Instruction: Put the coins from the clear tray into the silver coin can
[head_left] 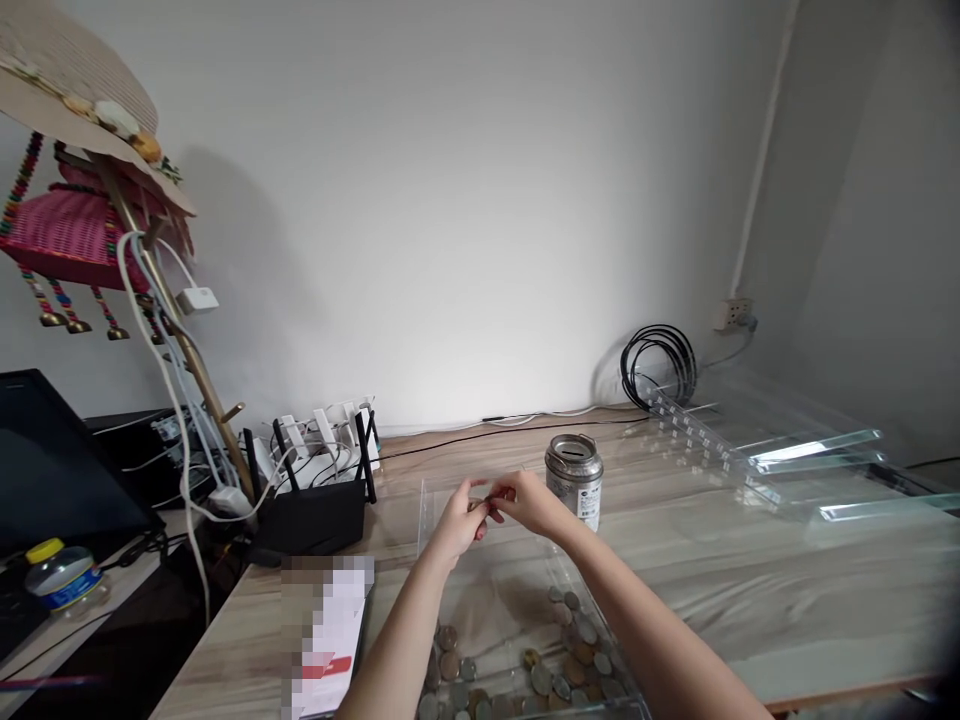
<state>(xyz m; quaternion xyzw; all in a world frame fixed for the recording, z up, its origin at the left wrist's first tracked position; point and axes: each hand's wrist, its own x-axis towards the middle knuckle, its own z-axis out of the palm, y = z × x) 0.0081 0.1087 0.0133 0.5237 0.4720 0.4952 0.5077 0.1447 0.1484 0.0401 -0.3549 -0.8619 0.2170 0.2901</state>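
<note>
Left hand (456, 522) and right hand (531, 503) meet fingertip to fingertip, both pinching a small dark coin-like piece (489, 507), held up clear for handling. Beneath the grip is a clear plastic tray (422, 520) of loose mixed coins (559, 668); just right, within reach, stands a silver slotted tin (574, 478).

No text can be read. The label on the tin (574, 478) is too small to make out. The one on the bottle (60, 578) is blurred.

Plain white wall (480, 200) far, softly lit; pale wood-grain counter (712, 560) near; wall socket (733, 313) far right; dark monitor (52, 460) near left.
</note>
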